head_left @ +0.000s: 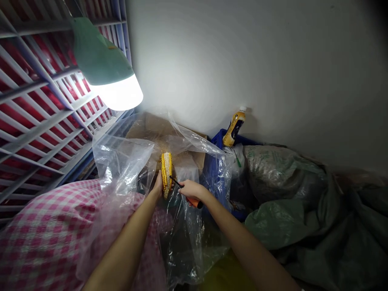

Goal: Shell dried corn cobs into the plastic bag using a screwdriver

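My left hand [158, 185] grips the lower end of a yellow corn cob [166, 169], holding it upright; a strip down its middle is bare of kernels. My right hand [190, 190] is closed round an orange-handled tool [194, 202] whose thin dark shaft points at the cob's lower right side. Both hands work over a clear plastic bag [127, 161] that spreads across a brown cardboard box [151, 125].
A lit lamp with a green shade [106, 68] hangs at upper left before stacked crates [36, 105]. A yellow bottle [234, 127] leans on the white wall above a blue crate [218, 139]. Green sacks [287, 190] lie at right. Pink checked cloth [45, 234] covers the lower left.
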Action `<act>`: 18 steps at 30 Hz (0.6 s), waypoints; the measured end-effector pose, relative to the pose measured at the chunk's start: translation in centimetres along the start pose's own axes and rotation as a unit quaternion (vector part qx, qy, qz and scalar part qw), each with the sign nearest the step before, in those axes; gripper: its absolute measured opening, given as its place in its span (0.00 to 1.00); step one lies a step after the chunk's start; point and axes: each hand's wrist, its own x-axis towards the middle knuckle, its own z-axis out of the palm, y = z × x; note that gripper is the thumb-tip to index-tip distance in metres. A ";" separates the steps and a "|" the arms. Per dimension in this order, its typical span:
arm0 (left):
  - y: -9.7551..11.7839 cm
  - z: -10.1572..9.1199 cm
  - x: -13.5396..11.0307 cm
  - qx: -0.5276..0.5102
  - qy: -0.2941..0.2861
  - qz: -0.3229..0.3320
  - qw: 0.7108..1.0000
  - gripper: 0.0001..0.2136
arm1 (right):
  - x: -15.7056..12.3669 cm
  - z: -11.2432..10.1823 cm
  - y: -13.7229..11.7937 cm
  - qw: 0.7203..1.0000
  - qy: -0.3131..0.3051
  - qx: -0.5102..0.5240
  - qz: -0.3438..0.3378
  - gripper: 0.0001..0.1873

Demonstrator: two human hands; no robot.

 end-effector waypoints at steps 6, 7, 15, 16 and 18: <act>-0.2 0.5 -0.3 0.003 0.027 0.022 0.999 0.31 | 1.1 2.6 0.4 0.996 0.069 0.046 -0.018 0.26; -0.2 0.5 -0.4 -0.001 0.023 0.029 0.999 0.31 | 1.3 3.0 0.5 0.996 0.070 0.047 -0.015 0.26; -0.1 0.6 -0.5 -0.041 -0.018 0.047 0.998 0.31 | 2.5 9.7 1.4 0.970 0.235 -0.051 -0.030 0.27; -0.1 0.5 -0.4 -0.042 -0.018 0.043 0.998 0.31 | 2.6 10.4 1.5 0.968 0.241 -0.065 -0.019 0.27; -0.2 0.4 -0.3 -0.048 -0.019 0.038 0.998 0.30 | 2.6 10.8 1.7 0.968 0.239 -0.078 -0.008 0.27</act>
